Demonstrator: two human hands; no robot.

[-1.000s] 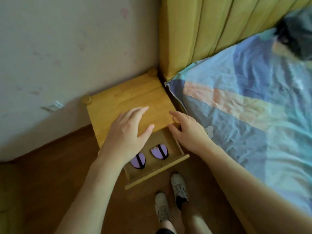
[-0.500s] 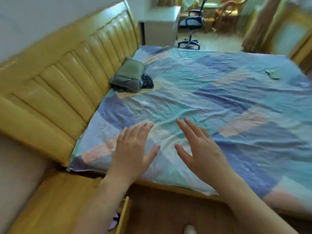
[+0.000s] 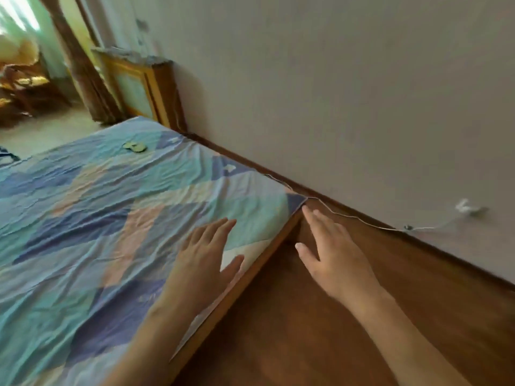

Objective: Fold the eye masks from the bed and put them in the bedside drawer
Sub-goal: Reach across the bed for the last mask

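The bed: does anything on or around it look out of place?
A small greenish item, maybe an eye mask, lies alone near the far edge of the rumpled sheet. A thin cable trails loosely across the floor by the wall.

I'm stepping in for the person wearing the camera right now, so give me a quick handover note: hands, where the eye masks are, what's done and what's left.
Left hand: open, fingers straight, over the bed sheet, holding nothing.
Right hand: open, empty, over the floor beside the bed's corner.
One small pale-green item, probably an eye mask, lies unfolded far across the bed.
The drawer is out of view, so nothing shows what is already stowed.
Left: reach that mask, fold it, carry it to the bedside drawer.
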